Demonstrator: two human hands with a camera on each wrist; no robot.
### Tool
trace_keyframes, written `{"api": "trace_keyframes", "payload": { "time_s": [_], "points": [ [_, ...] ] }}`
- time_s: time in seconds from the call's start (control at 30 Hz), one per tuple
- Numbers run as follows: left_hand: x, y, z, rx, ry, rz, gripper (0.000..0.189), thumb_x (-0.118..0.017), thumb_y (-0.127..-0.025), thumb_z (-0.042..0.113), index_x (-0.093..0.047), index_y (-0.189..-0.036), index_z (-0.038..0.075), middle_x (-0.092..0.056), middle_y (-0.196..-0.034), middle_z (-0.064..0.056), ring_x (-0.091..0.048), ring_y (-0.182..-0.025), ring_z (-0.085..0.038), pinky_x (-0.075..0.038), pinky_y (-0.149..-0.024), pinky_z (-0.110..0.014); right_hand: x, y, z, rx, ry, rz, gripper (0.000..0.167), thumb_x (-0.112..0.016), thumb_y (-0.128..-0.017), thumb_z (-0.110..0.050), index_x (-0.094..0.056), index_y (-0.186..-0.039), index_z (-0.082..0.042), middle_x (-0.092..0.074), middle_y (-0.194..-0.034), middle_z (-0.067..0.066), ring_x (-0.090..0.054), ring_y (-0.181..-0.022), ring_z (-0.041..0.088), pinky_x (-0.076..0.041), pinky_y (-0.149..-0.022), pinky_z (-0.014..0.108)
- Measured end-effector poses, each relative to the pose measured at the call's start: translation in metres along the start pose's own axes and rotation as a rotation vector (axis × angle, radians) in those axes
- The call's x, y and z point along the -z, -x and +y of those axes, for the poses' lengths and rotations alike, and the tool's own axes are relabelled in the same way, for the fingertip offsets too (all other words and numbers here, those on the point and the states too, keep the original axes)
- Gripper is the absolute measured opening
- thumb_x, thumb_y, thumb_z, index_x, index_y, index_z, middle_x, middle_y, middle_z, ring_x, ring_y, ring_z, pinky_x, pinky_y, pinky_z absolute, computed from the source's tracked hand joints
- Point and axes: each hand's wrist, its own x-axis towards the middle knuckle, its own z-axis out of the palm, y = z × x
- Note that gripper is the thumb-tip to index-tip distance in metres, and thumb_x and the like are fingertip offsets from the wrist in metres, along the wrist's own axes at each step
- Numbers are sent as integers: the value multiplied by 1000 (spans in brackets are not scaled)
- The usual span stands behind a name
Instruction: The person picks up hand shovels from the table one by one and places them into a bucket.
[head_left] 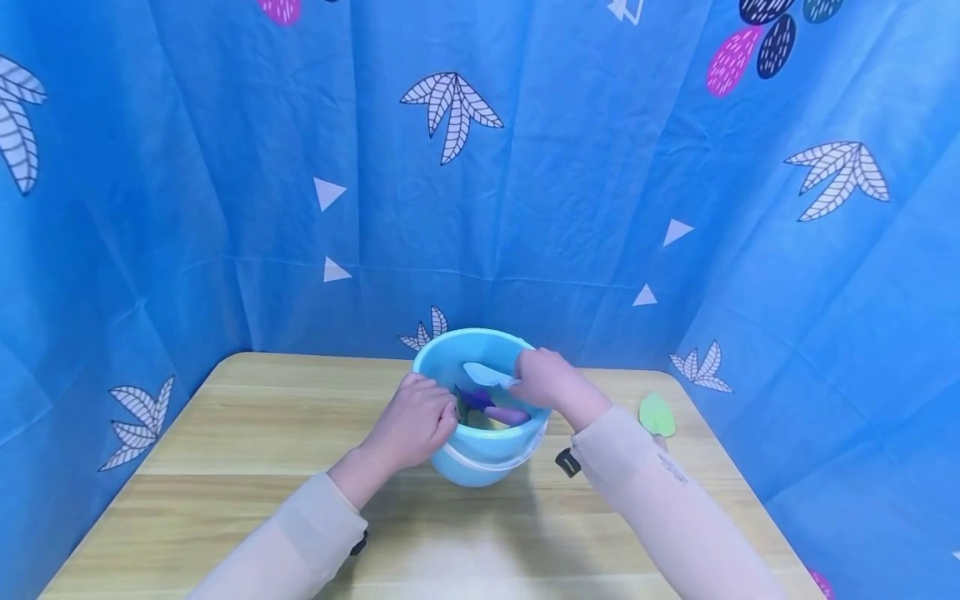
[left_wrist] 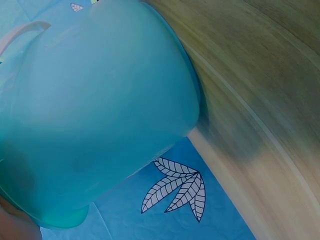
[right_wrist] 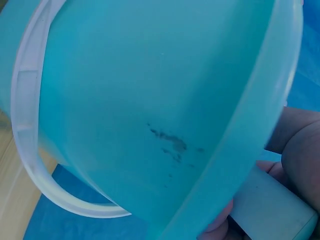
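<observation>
Bucket (head_left: 495, 448): light blue, just below centre of the head view, mouth up, at the far part of the counter (head_left: 300, 433). White bail (right_wrist: 26, 110) hangs down along the outer wall. Dark smudge (right_wrist: 172, 142) on that wall in the right wrist view.

Left hand (head_left: 420, 419): closed over the rim at the bucket's left, near side; fingers curled, fingertips hidden.

Right hand (head_left: 550, 382): at the upper right of the rim, fingers closed round the pale blue scoop (head_left: 483, 374). Blade points left, over the inside of the bucket. Lower right of the right wrist view shows the scoop's thick grip between thumb and fingers. Contact between this hand and the rim: cannot tell.

Inside the bucket: purple tool (head_left: 508, 415), its rounded end toward the lower right; other contents partly hidden. Green tool (head_left: 657, 414) lies on the counter at right, its lower part behind the sleeve (head_left: 637, 471).

Handling (judged): scoop looks like light, stiff plastic, smooth, perhaps slightly slippery, not fragile; best held by the grip, away from the blade. Bucket wall likely thin and a little springy; the rim is the firmest hold, and steadying it suits so light a body.
</observation>
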Motion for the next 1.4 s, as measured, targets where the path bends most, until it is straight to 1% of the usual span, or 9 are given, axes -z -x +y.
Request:
{"api": "trace_keyframes", "payload": {
  "time_s": [0.17, 0.43, 0.63, 0.97, 1.07, 1.2, 1.4],
  "points": [
    [0, -1, -1, -8, -5, 3, 29, -44, -94, 21, -49, -66, 24, -45, -61, 13, -43, -67, -11, -39, -82, -37, -5, -7, 0, 2, 40, -12, 42, -65, -90, -17, -37, -59, -15, -28, -54, -2, -35, -54, 16, -39, -61, 31],
    [1, -1, -2, 2, -5, -12, 29, -45, -94, 21, -49, -65, 24, -44, -61, 14, -43, -67, -11, -39, -82, -37, -9, -15, -1, -33, 66, -53, 37, -64, -89, -16, -40, -61, -15, -29, -57, -1, -39, -55, 17, -41, -62, 32],
    [1, 0, -2, 6, 3, -16, 30, -46, -94, 21, -48, -65, 24, -43, -60, 14, -43, -67, -10, -39, -82, -37, -11, -17, -1, -50, 61, -58, 30, -65, -87, -14, -45, -64, -14, -36, -60, 0, -45, -59, 19, -44, -63, 32],
    [0, 0, -2, -1, 2, -8, 30, -46, -94, 21, -47, -64, 24, -43, -61, 14, -43, -67, -10, -38, -82, -37, -13, -19, -2, -47, 48, -63, 31, -67, -87, -15, -46, -63, -15, -40, -59, 0, -50, -60, 18, -45, -66, 33],
    [0, -1, -2, -3, 0, -8, 30, -45, -94, 21, -46, -64, 24, -43, -60, 14, -43, -66, -10, -38, -81, -36, -13, -21, -3, -50, 65, -76, 28, -67, -87, -15, -49, -66, -14, -42, -62, 0, -50, -62, 19, -46, -68, 33],
    [0, 0, -1, 1, 1, -9, 30, -46, -94, 21, -46, -64, 24, -43, -60, 14, -43, -66, -10, -38, -81, -36, -15, -23, -4, -49, 95, -93, 19, -67, -87, -16, -55, -73, -12, -50, -67, 2, -54, -67, 20, -47, -71, 34],
    [0, 0, -1, 5, 1, -4, 31, -46, -94, 20, -46, -63, 24, -42, -59, 15, -42, -65, -10, -38, -81, -36, -18, -28, -3, -50, 105, -100, 16, -68, -88, -18, -58, -78, -11, -51, -69, 3, -54, -70, 21, -45, -71, 34]
  ]
}}
